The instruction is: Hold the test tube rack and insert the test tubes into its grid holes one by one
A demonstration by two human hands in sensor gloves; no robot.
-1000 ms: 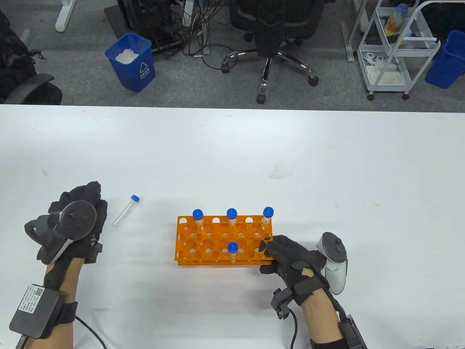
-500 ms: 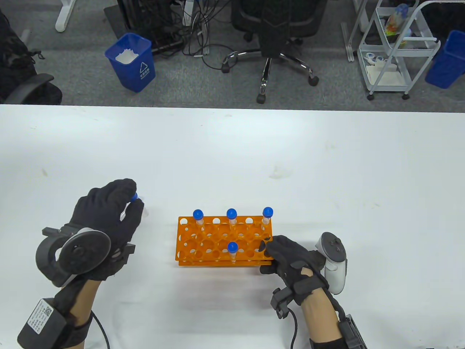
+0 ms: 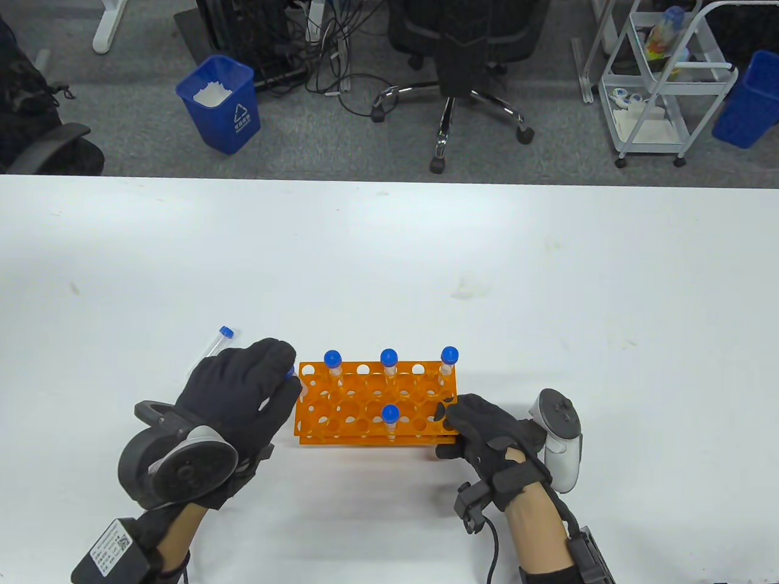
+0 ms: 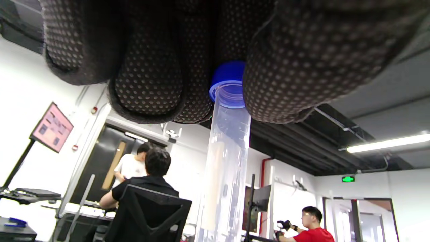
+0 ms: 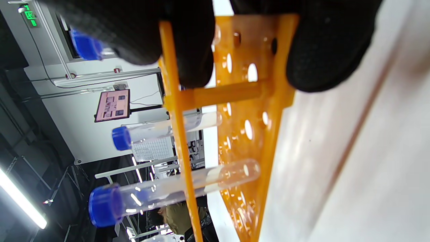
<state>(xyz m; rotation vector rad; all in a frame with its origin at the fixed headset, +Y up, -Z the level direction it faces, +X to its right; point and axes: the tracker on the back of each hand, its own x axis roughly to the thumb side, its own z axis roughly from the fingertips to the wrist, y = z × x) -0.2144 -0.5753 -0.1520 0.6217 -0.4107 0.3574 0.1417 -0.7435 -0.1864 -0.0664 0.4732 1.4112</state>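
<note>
White table (image 3: 548, 274) carries the orange rack (image 3: 365, 420), which holds four blue-capped tubes. At the rack's right end the right hand (image 3: 493, 438) grips it. At its left end the left hand (image 3: 243, 389) pinches a test tube (image 4: 226, 161) by the cap; another tube (image 3: 214, 347) lies further left.

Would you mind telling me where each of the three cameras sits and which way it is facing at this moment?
Table view: above the table, looking down at the orange rack; both gloved hands and forearms show.
Left wrist view: under the left hand, looking up; fingertips pinch a capped tube.
Right wrist view: on its side, at the right hand; fingers grip the rack's end.
Shared: table and right wrist views both show the rack with its standing tubes.
</note>
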